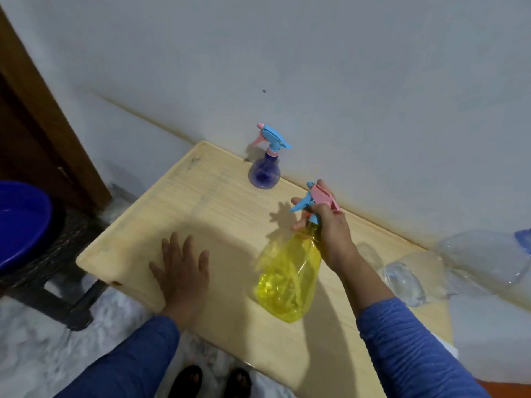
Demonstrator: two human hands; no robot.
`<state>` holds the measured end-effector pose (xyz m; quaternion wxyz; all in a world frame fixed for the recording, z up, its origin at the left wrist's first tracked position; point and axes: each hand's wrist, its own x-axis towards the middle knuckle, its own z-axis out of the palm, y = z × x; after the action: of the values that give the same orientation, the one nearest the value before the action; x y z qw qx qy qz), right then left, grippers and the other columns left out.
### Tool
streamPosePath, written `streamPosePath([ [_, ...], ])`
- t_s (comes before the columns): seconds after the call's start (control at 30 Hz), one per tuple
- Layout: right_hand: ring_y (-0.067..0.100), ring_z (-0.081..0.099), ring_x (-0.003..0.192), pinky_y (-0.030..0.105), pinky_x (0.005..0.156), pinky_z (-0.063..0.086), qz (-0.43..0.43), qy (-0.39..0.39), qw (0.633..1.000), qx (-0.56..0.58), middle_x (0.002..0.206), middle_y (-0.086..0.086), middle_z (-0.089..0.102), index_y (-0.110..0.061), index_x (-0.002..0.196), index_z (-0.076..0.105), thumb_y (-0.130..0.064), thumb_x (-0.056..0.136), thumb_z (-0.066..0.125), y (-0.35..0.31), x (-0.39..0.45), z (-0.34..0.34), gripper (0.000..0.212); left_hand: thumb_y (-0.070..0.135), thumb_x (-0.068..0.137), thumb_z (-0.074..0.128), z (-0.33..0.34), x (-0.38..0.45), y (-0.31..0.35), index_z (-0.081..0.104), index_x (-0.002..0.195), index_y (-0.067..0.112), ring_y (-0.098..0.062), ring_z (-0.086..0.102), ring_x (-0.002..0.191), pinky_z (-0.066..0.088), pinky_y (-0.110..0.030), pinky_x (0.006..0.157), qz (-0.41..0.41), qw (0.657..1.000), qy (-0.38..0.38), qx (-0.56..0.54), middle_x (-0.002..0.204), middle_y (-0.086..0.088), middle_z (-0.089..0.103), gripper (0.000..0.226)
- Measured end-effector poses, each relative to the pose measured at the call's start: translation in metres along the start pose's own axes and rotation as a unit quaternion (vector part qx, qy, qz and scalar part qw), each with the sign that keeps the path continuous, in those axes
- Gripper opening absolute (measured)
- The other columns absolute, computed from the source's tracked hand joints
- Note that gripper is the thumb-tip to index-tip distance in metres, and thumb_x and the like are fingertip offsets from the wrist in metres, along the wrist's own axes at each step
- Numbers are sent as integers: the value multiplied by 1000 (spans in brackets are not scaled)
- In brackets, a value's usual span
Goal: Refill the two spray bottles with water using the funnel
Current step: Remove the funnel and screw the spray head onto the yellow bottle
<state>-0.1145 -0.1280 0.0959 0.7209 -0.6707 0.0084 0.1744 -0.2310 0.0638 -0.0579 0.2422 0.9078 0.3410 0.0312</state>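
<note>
A yellow spray bottle (288, 278) with a pink and blue trigger head stands on the wooden table (201, 202). My right hand (327, 225) grips its neck and head from the right. My left hand (182, 268) rests flat on the table near the front left, fingers spread, holding nothing. A small purple spray bottle (264, 170) with a blue and pink head stands upright at the back against the wall, apart from both hands. No funnel shows clearly.
Clear plastic bottles (488, 254) and a clear glass-like vessel (405, 282) lie at the table's right end. A blue basin (20, 222) sits on a dark stool at the left. The wall runs right behind the table. My feet show below the front edge.
</note>
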Motion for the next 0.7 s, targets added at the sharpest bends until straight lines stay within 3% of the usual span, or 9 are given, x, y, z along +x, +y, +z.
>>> streamPosePath([
  [0.1,16,66,60,24,52,51,63,-62,995,-54,108,24,67,-10,102,64,-22,95,44,6,-2,-1,24,48,96,23,10,-7,-13,8,149,24,-26,-7,144,0,-54,114,-23,999,-25,43,158,-6,-4,60],
  [0.2,27,63,56,25,52,50,86,-135,984,-79,105,16,71,-23,126,52,-26,96,44,19,4,-6,32,51,95,23,16,-11,-18,6,149,25,-25,-4,145,-1,-53,114,-10,998,0,68,158,-6,-1,63],
  [0.3,28,63,54,24,51,51,102,-176,972,-115,103,17,71,-30,135,41,-26,98,38,31,12,-13,37,52,94,26,19,-11,-17,10,149,25,-25,-1,145,-1,-52,114,-9,997,19,73,158,-6,5,63],
  [0.4,22,65,50,23,48,51,104,-188,969,-124,102,20,70,-35,133,40,-26,99,37,37,15,-19,36,51,93,30,20,-9,-18,16,148,25,-25,3,144,-1,-51,113,-8,997,31,76,157,-7,10,62],
  [0.57,22,61,43,23,50,52,110,-180,969,-128,90,12,73,-27,129,47,-27,101,34,49,20,-21,31,52,93,29,22,-8,-19,16,148,25,-25,2,145,0,-51,114,-12,996,32,85,157,-6,10,62],
  [0.7,22,62,44,23,52,53,113,-176,969,-128,96,23,70,-23,125,51,-27,101,34,49,23,-21,30,52,92,30,22,-7,-19,17,147,25,-25,2,144,0,-52,114,-15,996,30,88,157,-6,9,63],
])
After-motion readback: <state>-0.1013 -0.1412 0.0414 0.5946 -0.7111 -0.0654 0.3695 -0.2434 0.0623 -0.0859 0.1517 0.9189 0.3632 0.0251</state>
